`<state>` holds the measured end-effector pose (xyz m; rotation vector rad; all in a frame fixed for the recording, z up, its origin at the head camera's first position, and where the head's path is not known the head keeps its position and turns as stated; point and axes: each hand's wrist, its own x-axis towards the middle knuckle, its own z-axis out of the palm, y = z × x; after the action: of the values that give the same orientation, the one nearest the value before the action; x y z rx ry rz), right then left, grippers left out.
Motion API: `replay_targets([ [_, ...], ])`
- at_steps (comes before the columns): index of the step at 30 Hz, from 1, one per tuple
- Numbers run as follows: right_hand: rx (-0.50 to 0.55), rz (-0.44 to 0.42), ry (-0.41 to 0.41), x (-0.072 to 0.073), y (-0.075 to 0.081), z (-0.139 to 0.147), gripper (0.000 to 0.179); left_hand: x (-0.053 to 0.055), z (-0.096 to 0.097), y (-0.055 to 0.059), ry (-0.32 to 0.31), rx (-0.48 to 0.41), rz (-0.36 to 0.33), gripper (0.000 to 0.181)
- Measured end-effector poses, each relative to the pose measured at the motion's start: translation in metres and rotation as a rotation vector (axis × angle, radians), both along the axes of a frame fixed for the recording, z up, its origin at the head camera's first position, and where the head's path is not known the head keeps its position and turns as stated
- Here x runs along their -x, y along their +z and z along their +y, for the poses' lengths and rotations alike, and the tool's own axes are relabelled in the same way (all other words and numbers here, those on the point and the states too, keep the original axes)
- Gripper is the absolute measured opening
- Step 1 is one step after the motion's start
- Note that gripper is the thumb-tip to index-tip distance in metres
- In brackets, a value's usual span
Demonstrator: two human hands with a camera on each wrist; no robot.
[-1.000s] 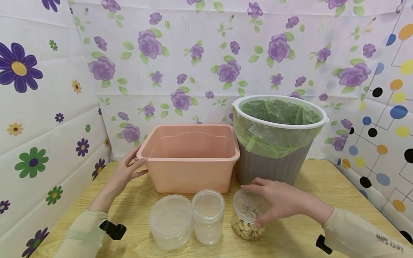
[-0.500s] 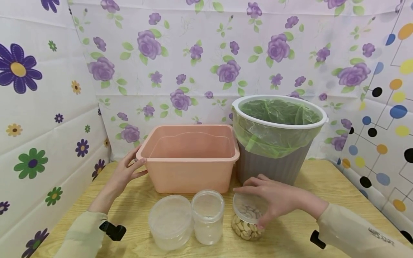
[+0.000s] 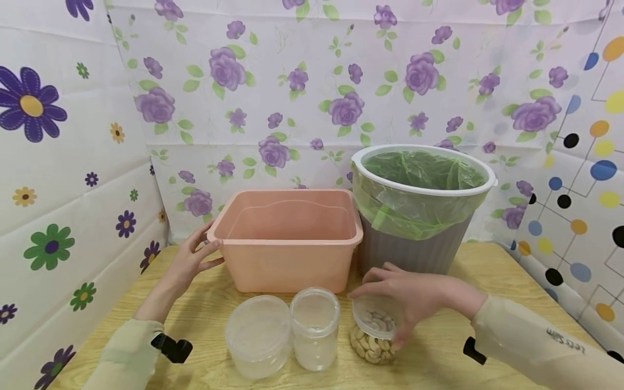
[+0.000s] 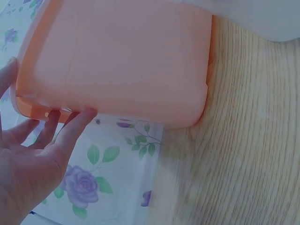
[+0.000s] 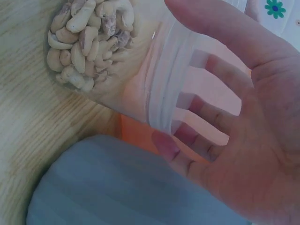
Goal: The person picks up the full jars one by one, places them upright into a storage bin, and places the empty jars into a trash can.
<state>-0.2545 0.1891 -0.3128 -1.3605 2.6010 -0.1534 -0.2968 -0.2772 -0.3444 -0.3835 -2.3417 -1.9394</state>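
Observation:
A pink plastic basin (image 3: 287, 268) stands at the back of the table. My left hand (image 3: 191, 259) holds its left front corner, with the thumb at the rim and the fingers (image 4: 77, 126) under the rim along the end wall. In front of the bin, a clear jar (image 5: 138, 96) partly filled with cashews (image 3: 371, 346) stands upright, its translucent lid (image 5: 166, 77) on. From above, my right hand (image 3: 414, 295) grips this lid, thumb on one side and fingertips on the other. In the head view the hand hides the jar's right edge.
Left of the cashew jar stand a wide clear tub (image 3: 258, 338) and a narrower clear jar (image 3: 314, 330), side by side. A grey bin (image 3: 409, 257) with a green liner (image 3: 424, 216) and white rim is behind the right hand, close beside the basin. Patterned sheets cover the walls.
My right fingers have slid slightly left around the cashew jar's lid, and the right forearm has shifted left. The left hand, the basin and the jars stay where they were.

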Motion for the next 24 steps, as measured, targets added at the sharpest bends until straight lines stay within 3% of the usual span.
replay_targets([
  [4,-0.026,0.020,0.010,0.001,0.006,-0.003,0.102,0.000,0.000,0.000,-0.005,-0.012,-0.014,0.069],
  [9,-0.083,0.033,0.008,0.000,0.029,-0.005,0.101,0.000,0.001,0.000,-0.001,-0.011,-0.017,0.070],
  [13,-0.090,0.043,0.023,-0.002,0.057,-0.006,0.101,0.000,0.001,0.000,0.007,-0.009,-0.026,0.070],
  [24,0.013,0.087,0.114,-0.004,0.140,-0.011,0.104,-0.002,0.001,0.007,0.004,-0.024,-0.075,0.073],
])
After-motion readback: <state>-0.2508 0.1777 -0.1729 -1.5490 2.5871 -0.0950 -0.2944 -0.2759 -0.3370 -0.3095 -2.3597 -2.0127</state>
